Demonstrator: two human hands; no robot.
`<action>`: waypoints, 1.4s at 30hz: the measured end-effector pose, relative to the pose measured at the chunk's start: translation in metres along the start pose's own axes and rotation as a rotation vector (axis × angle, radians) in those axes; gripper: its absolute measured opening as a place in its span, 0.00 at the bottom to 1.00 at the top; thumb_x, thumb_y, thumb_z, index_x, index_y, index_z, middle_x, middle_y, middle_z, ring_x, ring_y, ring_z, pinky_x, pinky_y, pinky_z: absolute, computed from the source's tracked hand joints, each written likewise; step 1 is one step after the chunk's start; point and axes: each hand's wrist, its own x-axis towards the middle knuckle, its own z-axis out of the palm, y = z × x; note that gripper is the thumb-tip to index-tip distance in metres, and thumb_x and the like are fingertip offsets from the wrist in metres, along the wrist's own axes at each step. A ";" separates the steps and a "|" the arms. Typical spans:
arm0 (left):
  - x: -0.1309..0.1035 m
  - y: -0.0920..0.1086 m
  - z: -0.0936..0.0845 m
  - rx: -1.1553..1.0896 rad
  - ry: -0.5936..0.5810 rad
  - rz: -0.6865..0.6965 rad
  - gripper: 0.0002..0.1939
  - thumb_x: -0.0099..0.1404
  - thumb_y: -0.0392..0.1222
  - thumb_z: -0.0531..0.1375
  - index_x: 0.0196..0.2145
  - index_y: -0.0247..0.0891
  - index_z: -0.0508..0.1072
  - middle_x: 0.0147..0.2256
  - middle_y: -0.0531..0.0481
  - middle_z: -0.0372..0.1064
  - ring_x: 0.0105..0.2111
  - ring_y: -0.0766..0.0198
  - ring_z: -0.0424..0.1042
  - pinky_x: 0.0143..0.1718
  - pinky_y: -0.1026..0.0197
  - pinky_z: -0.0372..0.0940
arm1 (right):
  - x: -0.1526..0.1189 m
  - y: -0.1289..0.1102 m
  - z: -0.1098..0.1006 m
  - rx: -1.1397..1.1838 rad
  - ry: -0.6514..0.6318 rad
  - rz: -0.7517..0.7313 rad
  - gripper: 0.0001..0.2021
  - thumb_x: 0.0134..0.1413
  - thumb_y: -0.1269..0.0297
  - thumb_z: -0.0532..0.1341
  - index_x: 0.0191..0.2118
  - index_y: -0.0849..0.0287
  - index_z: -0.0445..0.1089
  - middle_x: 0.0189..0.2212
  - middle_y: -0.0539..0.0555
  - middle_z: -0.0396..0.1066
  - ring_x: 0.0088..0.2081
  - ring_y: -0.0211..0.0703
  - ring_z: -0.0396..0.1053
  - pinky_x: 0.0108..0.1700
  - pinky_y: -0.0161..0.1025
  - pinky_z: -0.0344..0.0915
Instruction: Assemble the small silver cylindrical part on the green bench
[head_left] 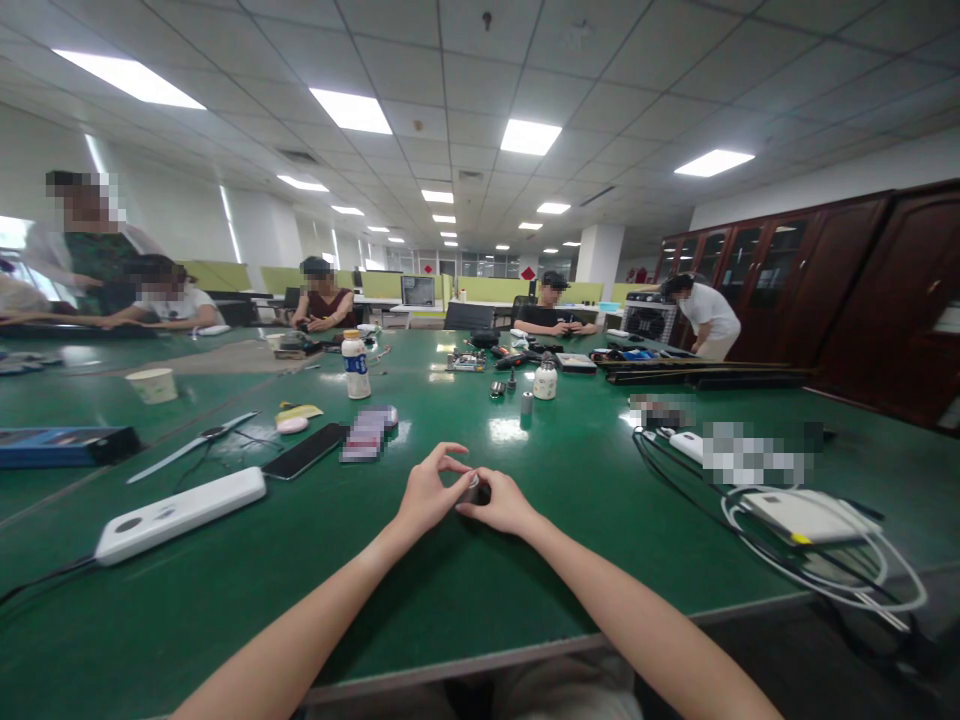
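A small grey cylindrical object stands low over the green table, between my two hands. My right hand is wrapped round it from the right, its thumb and fingers closed on the side. From the left, my left hand reaches the object's top with its thumb, while its other fingers arch above. Part of the object is hidden behind my fingers. Beyond my hands, a similar metal cylinder stands upright near a white round bottle.
A black phone and a white power strip lie at left, near a labelled bottle and paper cup. Cables and a white box are at right. Several people are round the table.
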 end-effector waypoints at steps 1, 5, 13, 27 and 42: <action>0.000 0.000 0.000 -0.002 -0.002 0.000 0.14 0.58 0.43 0.62 0.43 0.42 0.69 0.31 0.53 0.80 0.37 0.55 0.80 0.46 0.54 0.69 | 0.000 0.000 0.000 0.015 -0.004 0.003 0.16 0.42 0.61 0.71 0.38 0.58 0.70 0.33 0.52 0.74 0.36 0.45 0.71 0.38 0.38 0.64; -0.001 0.001 0.001 -0.026 -0.029 0.009 0.14 0.58 0.41 0.61 0.43 0.42 0.68 0.33 0.52 0.80 0.39 0.55 0.79 0.47 0.53 0.69 | 0.002 0.000 0.000 0.125 -0.021 0.040 0.12 0.46 0.60 0.69 0.35 0.60 0.71 0.30 0.51 0.74 0.33 0.43 0.71 0.37 0.38 0.64; 0.000 -0.005 0.002 0.107 0.011 0.025 0.16 0.58 0.43 0.63 0.44 0.41 0.70 0.34 0.49 0.79 0.43 0.51 0.77 0.49 0.49 0.66 | 0.005 0.003 0.002 0.224 -0.031 0.073 0.11 0.45 0.65 0.68 0.37 0.59 0.75 0.29 0.50 0.75 0.32 0.41 0.70 0.37 0.36 0.65; 0.004 -0.006 -0.002 0.134 -0.007 0.031 0.18 0.58 0.43 0.64 0.46 0.42 0.70 0.34 0.49 0.79 0.41 0.52 0.77 0.47 0.50 0.66 | 0.002 -0.005 -0.003 0.196 -0.040 0.077 0.10 0.45 0.61 0.68 0.35 0.58 0.76 0.28 0.49 0.75 0.30 0.42 0.70 0.34 0.36 0.63; 0.005 -0.009 -0.002 0.110 -0.013 0.022 0.25 0.56 0.44 0.66 0.51 0.42 0.66 0.32 0.51 0.80 0.43 0.50 0.77 0.51 0.48 0.63 | -0.004 -0.013 -0.009 0.011 0.015 0.024 0.11 0.45 0.56 0.70 0.34 0.56 0.77 0.28 0.51 0.76 0.30 0.44 0.72 0.30 0.35 0.61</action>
